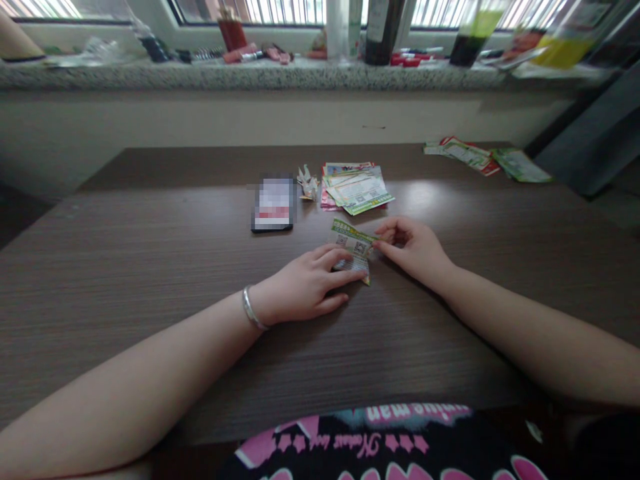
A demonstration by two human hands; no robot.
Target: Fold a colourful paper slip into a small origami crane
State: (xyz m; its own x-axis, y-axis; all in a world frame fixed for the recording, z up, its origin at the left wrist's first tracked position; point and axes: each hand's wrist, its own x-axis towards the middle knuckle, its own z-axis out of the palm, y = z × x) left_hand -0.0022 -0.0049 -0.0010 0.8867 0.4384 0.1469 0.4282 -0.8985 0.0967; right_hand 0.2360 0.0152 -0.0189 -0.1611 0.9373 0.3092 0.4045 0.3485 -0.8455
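Note:
A small printed paper leaflet [356, 245], green and white with two QR codes, lies partly folded on the brown table. My left hand [313, 281] rests over its lower left part with fingers spread, pressing it to the table. Thumb and index finger of my right hand [410, 245] pinch the leaflet's upper right corner. Behind it lies a stack of similar leaflets [357, 187]. Beside the stack stands a small folded paper piece [307, 183], and left of that lies a phone [273, 205] with its screen blurred.
More leaflets [473, 157] lie loosely at the table's [150, 247] far right corner. Along the back, a stone windowsill [280, 77] holds bottles, a red cup [231, 33], pens and other small items. At far left, part of another person's arm [17, 40] shows.

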